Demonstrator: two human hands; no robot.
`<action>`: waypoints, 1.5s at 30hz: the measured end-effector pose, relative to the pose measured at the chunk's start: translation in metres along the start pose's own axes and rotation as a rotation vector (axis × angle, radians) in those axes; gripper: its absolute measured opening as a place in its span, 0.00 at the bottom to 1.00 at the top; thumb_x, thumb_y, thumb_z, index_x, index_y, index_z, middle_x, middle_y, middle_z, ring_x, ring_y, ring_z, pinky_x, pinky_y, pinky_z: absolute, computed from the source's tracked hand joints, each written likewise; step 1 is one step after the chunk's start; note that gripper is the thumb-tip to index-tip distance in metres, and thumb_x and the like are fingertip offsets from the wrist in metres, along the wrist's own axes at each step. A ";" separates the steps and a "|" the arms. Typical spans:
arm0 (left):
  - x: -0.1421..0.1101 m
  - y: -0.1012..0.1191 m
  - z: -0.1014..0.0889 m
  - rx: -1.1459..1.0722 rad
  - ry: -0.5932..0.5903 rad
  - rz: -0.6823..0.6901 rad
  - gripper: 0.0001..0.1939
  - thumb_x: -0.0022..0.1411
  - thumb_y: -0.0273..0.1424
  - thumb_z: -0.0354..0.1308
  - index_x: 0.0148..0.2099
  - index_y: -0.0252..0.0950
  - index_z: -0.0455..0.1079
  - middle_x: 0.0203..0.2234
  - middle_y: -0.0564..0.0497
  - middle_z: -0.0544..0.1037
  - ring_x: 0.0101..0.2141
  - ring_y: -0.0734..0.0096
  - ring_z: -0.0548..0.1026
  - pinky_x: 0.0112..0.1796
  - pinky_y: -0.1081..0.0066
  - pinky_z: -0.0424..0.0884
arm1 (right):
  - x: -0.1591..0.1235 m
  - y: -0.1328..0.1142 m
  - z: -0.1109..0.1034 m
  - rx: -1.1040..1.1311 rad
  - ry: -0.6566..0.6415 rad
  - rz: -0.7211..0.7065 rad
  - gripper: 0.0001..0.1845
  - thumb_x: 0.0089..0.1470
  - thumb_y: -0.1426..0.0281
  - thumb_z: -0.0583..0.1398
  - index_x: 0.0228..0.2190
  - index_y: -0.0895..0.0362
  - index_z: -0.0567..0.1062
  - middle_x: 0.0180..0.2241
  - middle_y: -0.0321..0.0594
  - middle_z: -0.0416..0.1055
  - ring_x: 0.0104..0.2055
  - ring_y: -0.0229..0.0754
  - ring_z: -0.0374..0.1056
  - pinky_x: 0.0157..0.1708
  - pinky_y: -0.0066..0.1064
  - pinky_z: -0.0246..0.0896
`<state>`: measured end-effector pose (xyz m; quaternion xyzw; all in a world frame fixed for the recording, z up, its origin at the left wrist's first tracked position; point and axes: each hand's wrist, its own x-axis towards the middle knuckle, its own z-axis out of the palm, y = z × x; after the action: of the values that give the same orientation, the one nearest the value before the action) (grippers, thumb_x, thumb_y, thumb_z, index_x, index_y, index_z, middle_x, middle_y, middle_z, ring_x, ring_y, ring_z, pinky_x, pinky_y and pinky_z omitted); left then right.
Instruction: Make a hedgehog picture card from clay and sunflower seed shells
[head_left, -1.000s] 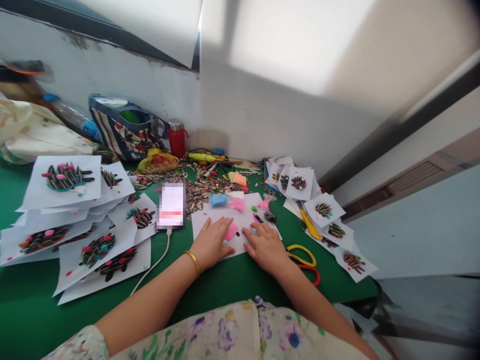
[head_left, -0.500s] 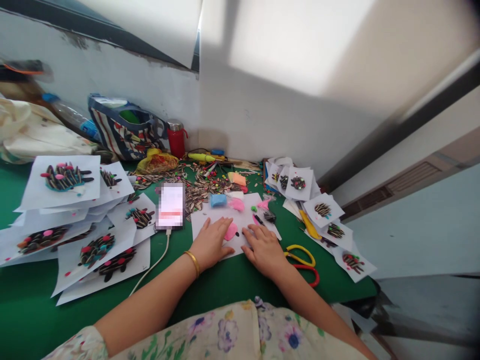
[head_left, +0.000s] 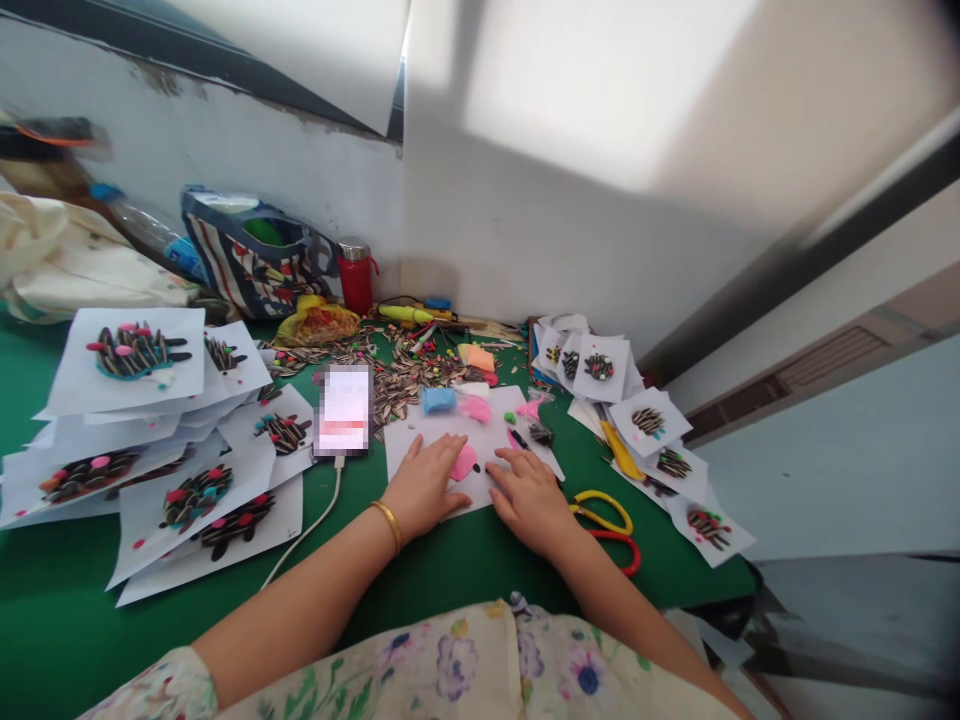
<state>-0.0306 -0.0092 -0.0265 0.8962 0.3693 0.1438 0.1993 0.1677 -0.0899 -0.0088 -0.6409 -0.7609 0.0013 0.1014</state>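
A sheet of white paper (head_left: 403, 428) lies in front of me with a flat pink piece of clay (head_left: 466, 459) on it. At the clay's right edge is a small black dot (head_left: 476, 468). My left hand (head_left: 427, 484) rests palm down on the paper, fingers stretched out and its fingertips at the clay's left side; it hides part of the clay. On the right side of the same sheet lies my right hand (head_left: 529, 497), fingers apart, beside the clay. Nothing shows in its grasp. A black pen-like piece (head_left: 519, 439) lies just beyond its fingers.
Blue clay (head_left: 438, 401) and a pink lump (head_left: 475, 407) sit at the paper's far edge, before scattered sunflower seeds (head_left: 390, 390). A phone (head_left: 343, 410) with a cable is at left. Seed-picture sheets (head_left: 180, 380) pile up left; scissors (head_left: 611, 512) lie right.
The view has shifted very slightly. Both hands keep nearly the same place on the paper, and the clay looks unchanged.
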 end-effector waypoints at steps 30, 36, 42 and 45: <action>-0.001 0.001 -0.003 0.002 -0.002 0.000 0.38 0.58 0.40 0.60 0.66 0.37 0.51 0.62 0.39 0.63 0.64 0.55 0.57 0.62 0.48 0.44 | 0.024 -0.024 0.018 0.108 0.001 0.047 0.05 0.56 0.66 0.62 0.33 0.55 0.76 0.31 0.39 0.74 0.37 0.43 0.66 0.38 0.33 0.56; -0.001 0.001 -0.002 0.004 -0.001 -0.005 0.40 0.56 0.38 0.62 0.67 0.37 0.50 0.62 0.39 0.62 0.64 0.55 0.57 0.62 0.48 0.44 | 0.012 -0.017 0.016 0.136 0.079 -0.019 0.11 0.58 0.70 0.60 0.43 0.54 0.76 0.35 0.40 0.73 0.39 0.43 0.64 0.42 0.33 0.56; -0.001 -0.001 0.001 0.008 0.006 0.007 0.39 0.58 0.37 0.61 0.67 0.37 0.49 0.63 0.40 0.62 0.64 0.54 0.56 0.62 0.47 0.44 | 0.006 -0.018 0.018 0.058 0.101 -0.093 0.13 0.61 0.68 0.57 0.45 0.50 0.77 0.32 0.40 0.70 0.37 0.42 0.62 0.39 0.33 0.55; 0.000 -0.001 0.001 0.007 0.005 0.008 0.40 0.57 0.38 0.61 0.67 0.37 0.49 0.62 0.39 0.62 0.63 0.54 0.57 0.62 0.46 0.44 | 0.007 -0.017 0.020 0.003 0.102 -0.124 0.13 0.61 0.68 0.57 0.46 0.48 0.77 0.32 0.40 0.70 0.36 0.43 0.61 0.38 0.33 0.54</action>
<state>-0.0311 -0.0092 -0.0274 0.8981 0.3665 0.1455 0.1947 0.1469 -0.0838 -0.0248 -0.5914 -0.7931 -0.0366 0.1410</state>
